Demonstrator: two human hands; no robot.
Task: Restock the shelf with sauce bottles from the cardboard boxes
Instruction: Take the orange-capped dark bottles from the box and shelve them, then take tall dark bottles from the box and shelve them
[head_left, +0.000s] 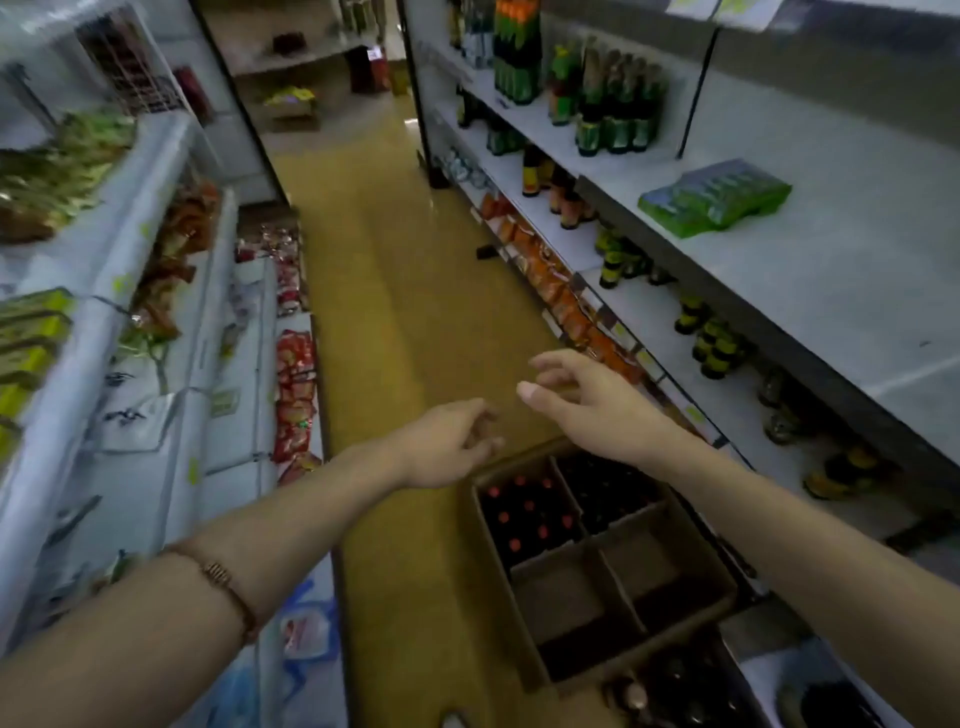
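An open cardboard box (691, 566) stands on the aisle floor below me, split by dividers. Its far left cell holds several dark sauce bottles with red caps (524, 512); the far right cell holds dark bottles (605, 483); the near cells look empty. My left hand (447, 444) hovers just above the box's far left corner, fingers loosely curled, holding nothing. My right hand (587, 397) is stretched out above the box towards the right shelf (810, 291), fingers spread and empty.
The right shelving carries dark bottles with yellow labels (714, 340), green-labelled bottles (618, 111) and a green packet stack (717, 197). Snack packets fill the left shelves (293, 395). A second box of dark bottles (670, 686) sits nearest me. The yellow floor (405, 291) runs ahead.
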